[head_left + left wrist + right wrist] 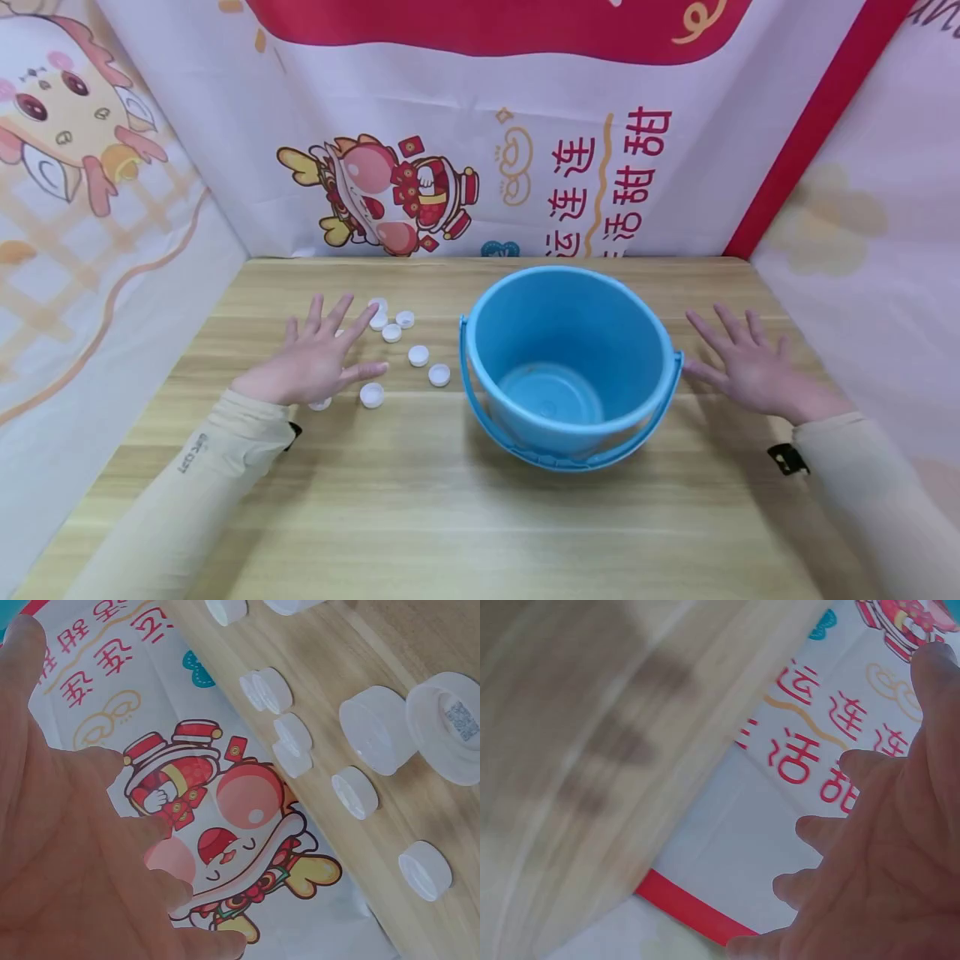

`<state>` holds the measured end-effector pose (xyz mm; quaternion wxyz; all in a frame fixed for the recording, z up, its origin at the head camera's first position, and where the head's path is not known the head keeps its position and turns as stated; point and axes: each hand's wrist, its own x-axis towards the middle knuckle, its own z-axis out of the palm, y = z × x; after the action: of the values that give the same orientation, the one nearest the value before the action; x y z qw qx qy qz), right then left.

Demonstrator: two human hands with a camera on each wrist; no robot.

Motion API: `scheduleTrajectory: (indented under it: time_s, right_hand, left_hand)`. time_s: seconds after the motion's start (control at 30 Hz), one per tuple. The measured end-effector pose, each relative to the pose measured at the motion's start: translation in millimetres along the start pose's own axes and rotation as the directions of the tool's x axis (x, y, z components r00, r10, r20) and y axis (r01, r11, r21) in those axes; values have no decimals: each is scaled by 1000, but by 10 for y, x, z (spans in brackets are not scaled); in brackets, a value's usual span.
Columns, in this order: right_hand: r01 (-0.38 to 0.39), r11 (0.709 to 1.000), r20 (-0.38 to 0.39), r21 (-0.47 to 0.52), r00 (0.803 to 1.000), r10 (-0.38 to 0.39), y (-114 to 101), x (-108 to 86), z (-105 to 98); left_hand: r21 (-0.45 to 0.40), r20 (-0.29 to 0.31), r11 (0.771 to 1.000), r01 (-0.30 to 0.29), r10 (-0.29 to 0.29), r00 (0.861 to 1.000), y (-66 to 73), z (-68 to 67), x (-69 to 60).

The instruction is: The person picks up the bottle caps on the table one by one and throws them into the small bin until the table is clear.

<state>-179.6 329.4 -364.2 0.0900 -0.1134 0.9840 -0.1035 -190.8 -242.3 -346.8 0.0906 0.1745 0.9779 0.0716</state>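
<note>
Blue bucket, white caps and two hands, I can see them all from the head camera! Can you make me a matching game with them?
Things:
1. bucket
2. caps
3. left hand
4. right hand

Clues:
A. spread wide, close to the caps
B. small, white and scattered on the table
C. spread wide, on the other side of the bucket from the caps
D. big, blue and with nothing to be seen inside

Right pairs: 1-D, 2-B, 3-A, 4-C
</note>
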Motion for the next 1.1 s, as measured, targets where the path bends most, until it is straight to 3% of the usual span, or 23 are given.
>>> scheduleTrajectory:
  time_s: [0.23,0.4,0.5,0.63,0.7,0.77,0.87,0.93,1.0,1.1]
  right_hand:
    - [37,999,-27,-6,999,-37,-29,-14,-130]
    - [102,995,-103,-4,990,-102,-102,-84,-274]
    - [169,986,-174,-7,970,-168,-180,-154,-403]
    - [247,969,-294,-32,924,-245,-335,-267,-554]
    - [299,953,-383,-45,876,-293,-429,-321,-585]
    - [374,925,-472,-66,805,-359,-528,-355,-596]
    - [512,853,-588,-102,661,-466,-679,-379,-573]
    - [590,798,-625,-121,579,-523,-785,-396,-550]
    - [640,756,-649,-139,518,-557,-893,-431,-520]
    - [703,694,-668,-158,441,-599,-1053,-496,-463]
  left_hand:
    - [9,-16,1000,-28,28,999,22,-64,-57]
    - [-13,-15,999,-49,49,999,6,-100,-124]
    - [-22,2,998,-57,57,998,-12,-111,-161]
    - [-28,4,996,-81,81,997,-40,-120,-191]
    - [-26,2,995,-92,92,996,-58,-117,-203]
    - [-18,-11,994,-111,111,994,-70,-114,-219]
    - [-18,-44,989,-144,143,989,-86,-98,-244]
    - [-20,-66,986,-165,163,984,-83,-86,-267]
    - [-29,-85,983,-180,177,980,-75,-74,-295]
    - [-37,-105,980,-196,191,976,-60,-61,-333]
